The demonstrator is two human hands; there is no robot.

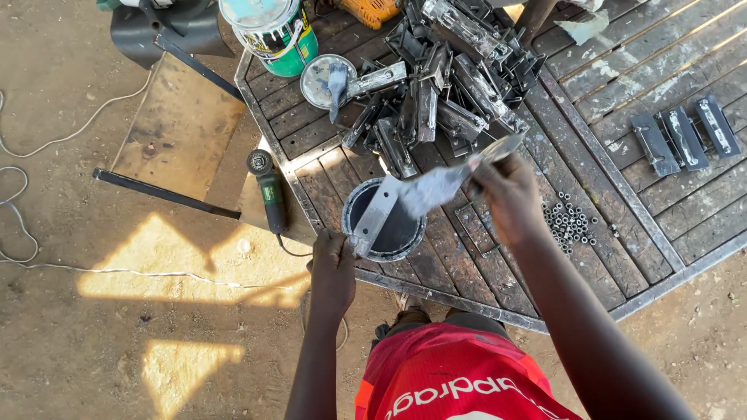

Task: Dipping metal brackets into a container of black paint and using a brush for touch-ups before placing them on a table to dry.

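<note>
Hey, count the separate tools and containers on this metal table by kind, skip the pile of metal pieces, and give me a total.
Paintbrushes: 2, one in the right hand, one on the loose lid
Paint cans: 2, black one, green one
Angle grinders: 1
Separate painted brackets at right: 3
Total: 8

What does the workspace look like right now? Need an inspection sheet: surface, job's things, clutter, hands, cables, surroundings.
Surface: metal grid panel with rusty slats, lying low over dirt.
Job's things: flat metal bracket held over an open paint tin; paintbrush with grey paint touching the bracket.
Clutter: pile of painted brackets; three brackets laid apart; small nuts; tin lid; green paint can.
Hands: left hand grips the bracket's lower end; right hand holds the brush.
Cables: white cord on the ground; grinder lead runs off its tail.
Surroundings: angle grinder at the panel's edge; sheet-metal plate; sunlit dirt.
</note>
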